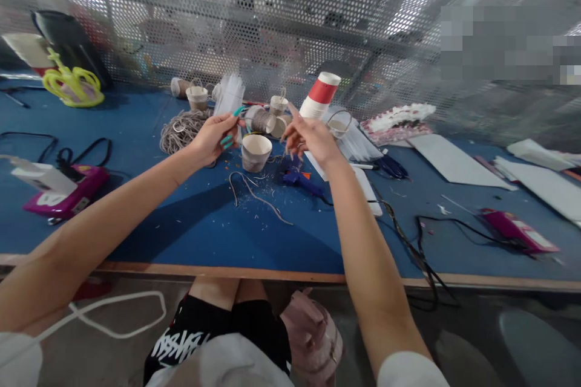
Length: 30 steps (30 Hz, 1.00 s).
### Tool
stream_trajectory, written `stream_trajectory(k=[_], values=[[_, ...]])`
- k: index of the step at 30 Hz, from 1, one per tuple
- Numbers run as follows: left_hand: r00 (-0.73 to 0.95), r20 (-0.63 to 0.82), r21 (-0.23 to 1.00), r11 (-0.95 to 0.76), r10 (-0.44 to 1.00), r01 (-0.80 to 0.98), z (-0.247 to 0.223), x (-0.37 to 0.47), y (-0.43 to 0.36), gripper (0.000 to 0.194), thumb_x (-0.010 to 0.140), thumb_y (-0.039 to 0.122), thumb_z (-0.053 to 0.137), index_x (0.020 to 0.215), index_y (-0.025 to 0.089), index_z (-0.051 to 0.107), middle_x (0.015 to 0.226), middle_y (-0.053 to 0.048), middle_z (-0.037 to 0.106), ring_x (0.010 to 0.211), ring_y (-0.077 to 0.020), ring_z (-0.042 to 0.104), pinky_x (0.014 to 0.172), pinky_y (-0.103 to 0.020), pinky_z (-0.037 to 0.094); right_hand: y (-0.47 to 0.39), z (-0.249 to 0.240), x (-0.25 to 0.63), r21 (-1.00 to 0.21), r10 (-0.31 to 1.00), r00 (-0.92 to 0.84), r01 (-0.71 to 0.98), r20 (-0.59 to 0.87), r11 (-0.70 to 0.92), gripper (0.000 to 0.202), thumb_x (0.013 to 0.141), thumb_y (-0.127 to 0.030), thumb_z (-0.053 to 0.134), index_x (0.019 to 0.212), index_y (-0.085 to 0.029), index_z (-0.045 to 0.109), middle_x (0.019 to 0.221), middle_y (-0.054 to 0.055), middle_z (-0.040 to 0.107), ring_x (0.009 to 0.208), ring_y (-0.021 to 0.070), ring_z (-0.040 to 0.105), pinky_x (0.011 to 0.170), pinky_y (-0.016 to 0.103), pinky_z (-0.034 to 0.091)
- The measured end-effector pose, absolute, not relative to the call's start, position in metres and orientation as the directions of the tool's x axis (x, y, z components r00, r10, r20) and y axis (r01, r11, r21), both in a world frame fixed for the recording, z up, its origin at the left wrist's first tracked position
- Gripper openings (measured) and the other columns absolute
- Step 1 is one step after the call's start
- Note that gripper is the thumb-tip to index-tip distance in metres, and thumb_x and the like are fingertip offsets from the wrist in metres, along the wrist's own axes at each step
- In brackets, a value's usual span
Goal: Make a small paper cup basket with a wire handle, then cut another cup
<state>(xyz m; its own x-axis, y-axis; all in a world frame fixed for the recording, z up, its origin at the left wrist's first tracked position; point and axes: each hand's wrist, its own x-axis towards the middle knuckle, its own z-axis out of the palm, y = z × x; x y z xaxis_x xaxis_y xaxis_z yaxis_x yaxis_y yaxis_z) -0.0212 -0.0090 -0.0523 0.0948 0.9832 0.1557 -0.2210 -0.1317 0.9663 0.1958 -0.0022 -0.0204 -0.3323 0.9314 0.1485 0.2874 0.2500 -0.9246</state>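
My left hand [220, 136] is raised over the table, left of a small cup [256, 153], its thumb and fingertips pinched together; what they hold, if anything, is too small to make out. My right hand [308, 136] is in the air to the right of that cup, fingers apart and pointing left, with nothing visible in it. Behind the cup lie a cord-wrapped roll [259, 120] and other small cups. Loose cord [261, 198] lies on the blue table in front of the cup. A blue glue gun [303, 182] rests below my right hand.
Grey cord is heaped [181, 131] at the left. Stacked red and white cups [321, 95] stand behind. Black cables [402, 236] cross the right side, near a purple power strip [517, 231]. Another purple strip [68, 190] sits left. A perforated metal screen [272, 24] rises behind the table.
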Motion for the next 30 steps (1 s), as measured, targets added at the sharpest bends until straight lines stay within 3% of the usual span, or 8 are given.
stream_trajectory(k=[4,8,13,17,19,21,26,30], values=[[0.251,-0.022,0.999,0.014,0.968,0.033,-0.049,-0.042,0.004,0.027,0.085,0.026,0.053,0.06,0.017,0.056,0.048,0.004,0.039,0.039,-0.0062,0.037,0.039,-0.018,0.036,-0.006,-0.01,0.232,-0.78,0.942,-0.297,0.549,0.155,0.301,0.046,0.064,-0.057,0.075,0.081,-0.02,0.053,0.078,0.004,0.063,0.07,0.0152,0.06,0.055,0.026,0.046],[0.405,-0.151,0.876,-0.068,0.902,0.478,-0.049,-0.06,0.016,0.022,0.076,0.027,0.063,0.056,0.016,0.061,0.047,0.002,0.045,0.039,-0.0072,0.039,0.045,-0.023,0.041,-0.01,-0.021,0.254,-0.456,0.944,-0.311,0.86,-0.111,0.229,0.054,0.05,-0.038,0.084,0.09,-0.02,0.053,0.1,0.01,0.061,0.089,0.0251,0.062,0.073,0.037,0.052],[0.461,-0.245,0.717,-0.16,0.853,0.678,-0.053,-0.063,0.019,0.022,0.077,0.027,0.055,0.058,0.017,0.059,0.052,-0.001,0.054,0.046,-0.0113,0.051,0.054,-0.026,0.047,-0.015,-0.042,0.246,-0.118,0.938,-0.271,0.961,-0.218,0.25,0.032,0.059,-0.022,0.073,0.078,-0.021,0.047,0.091,0.008,0.058,0.094,0.0288,0.058,0.077,0.037,0.048],[0.515,-0.19,0.472,-0.383,0.836,0.794,-0.055,-0.059,0.016,0.016,0.076,0.026,0.053,0.067,0.017,0.063,0.066,-0.004,0.065,0.065,-0.0175,0.062,0.068,-0.03,0.05,-0.021,-0.051,0.236,-0.03,0.954,-0.243,0.97,-0.176,0.242,0.027,0.061,-0.018,0.066,0.068,-0.023,0.041,0.074,0.004,0.051,0.09,0.0283,0.054,0.07,0.034,0.045],[0.549,-0.098,0.325,-0.495,0.83,0.806,-0.054,-0.062,0.017,0.019,0.072,0.029,0.06,0.082,0.017,0.069,0.084,-0.008,0.07,0.082,-0.0223,0.065,0.079,-0.034,0.049,-0.022,-0.053,0.236,-0.051,0.956,-0.251,0.968,-0.153,0.247,0.027,0.062,-0.019,0.065,0.065,-0.024,0.039,0.069,0.003,0.049,0.088,0.0279,0.052,0.07,0.035,0.044],[0.592,-0.027,0.293,-0.56,0.805,0.775,-0.053,-0.069,0.019,0.041,0.067,0.033,0.068,0.106,0.018,0.068,0.108,-0.011,0.07,0.099,-0.0265,0.063,0.087,-0.037,0.048,-0.021,-0.055,0.239,-0.115,0.961,-0.259,0.962,-0.095,0.248,0.025,0.062,-0.021,0.064,0.065,-0.024,0.04,0.07,0.004,0.05,0.089,0.0284,0.051,0.072,0.037,0.044],[0.61,0.134,0.601,-0.553,0.781,0.577,-0.069,-0.073,0.028,0.087,0.063,0.039,0.076,0.141,0.021,0.04,0.142,-0.017,0.05,0.127,-0.0309,0.052,0.093,-0.038,0.049,-0.013,-0.056,0.249,-0.444,0.95,-0.195,0.849,0.243,0.287,0.011,0.065,-0.027,0.059,0.068,-0.023,0.049,0.071,0.004,0.055,0.088,0.0278,0.053,0.083,0.045,0.045],[0.541,0.217,0.844,-0.435,0.812,0.313,-0.098,-0.052,0.03,0.103,0.058,0.031,0.08,0.146,0.019,0.028,0.15,-0.021,0.04,0.141,-0.0339,0.037,0.103,-0.047,0.045,-0.014,-0.054,0.247,-0.8,0.959,-0.145,0.529,0.243,0.283,0.012,0.066,-0.032,0.056,0.067,-0.02,0.059,0.074,0.004,0.065,0.082,0.0231,0.062,0.084,0.04,0.049]])
